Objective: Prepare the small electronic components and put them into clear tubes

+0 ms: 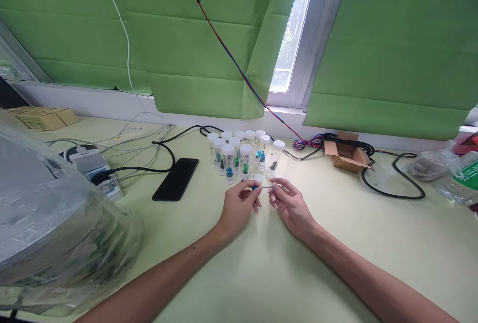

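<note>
Above the table, my left hand [237, 208] is closed in a pinch on a small blue piece [255, 187] with a thin bent wire rising from it. A straight thin wire [266, 187] runs from that piece to the right, and the fingertips of my right hand [293, 209] are pinched on its far end. Just behind my hands stand several clear tubes [228, 163] with white caps, holding small blue, green or dark pieces. One grey-filled tube [276, 159] is at the right of the group. A white round cap [257, 177] shows partly behind my left fingers.
A black phone [175, 179] lies left of the tubes, near a power strip [108, 183] with cables. A plastic-wrapped bulky object [56, 223] fills the left side. At right are an open cardboard box [347, 156], a black cable [396, 194] and a clear bottle [457, 183].
</note>
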{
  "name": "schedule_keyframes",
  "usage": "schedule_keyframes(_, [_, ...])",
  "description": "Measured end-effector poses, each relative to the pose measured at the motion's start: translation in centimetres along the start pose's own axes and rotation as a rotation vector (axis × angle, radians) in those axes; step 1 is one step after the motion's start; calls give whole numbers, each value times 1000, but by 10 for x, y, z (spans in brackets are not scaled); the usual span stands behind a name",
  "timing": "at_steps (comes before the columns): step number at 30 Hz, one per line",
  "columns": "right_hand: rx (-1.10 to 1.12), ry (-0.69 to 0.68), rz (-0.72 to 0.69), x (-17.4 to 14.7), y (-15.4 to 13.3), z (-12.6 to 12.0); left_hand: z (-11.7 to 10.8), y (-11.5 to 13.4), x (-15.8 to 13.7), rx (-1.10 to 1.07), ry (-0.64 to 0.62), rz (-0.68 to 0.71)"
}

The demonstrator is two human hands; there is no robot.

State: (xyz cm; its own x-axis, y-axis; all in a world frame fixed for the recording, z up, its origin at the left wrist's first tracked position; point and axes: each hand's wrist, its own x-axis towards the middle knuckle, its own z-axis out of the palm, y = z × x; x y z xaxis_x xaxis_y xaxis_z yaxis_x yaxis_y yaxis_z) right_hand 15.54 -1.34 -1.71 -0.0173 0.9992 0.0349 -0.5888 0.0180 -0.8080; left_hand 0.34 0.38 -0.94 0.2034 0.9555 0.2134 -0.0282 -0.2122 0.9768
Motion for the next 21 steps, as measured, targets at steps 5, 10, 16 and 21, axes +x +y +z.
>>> schedule_keyframes(5, [-7,11,8,0,1,-1,0,1,0,13,-7,2])
schedule_keyframes(10, [16,9,23,1,0,0,0,1,0,11,-4,7])
schedule_keyframes(16, [21,16,56,0,0,0,0,-1,1,10,-4,17])
schedule_keyframes(21, [-30,12,76,-1,0,-1,0,-3,1,26,-9,17])
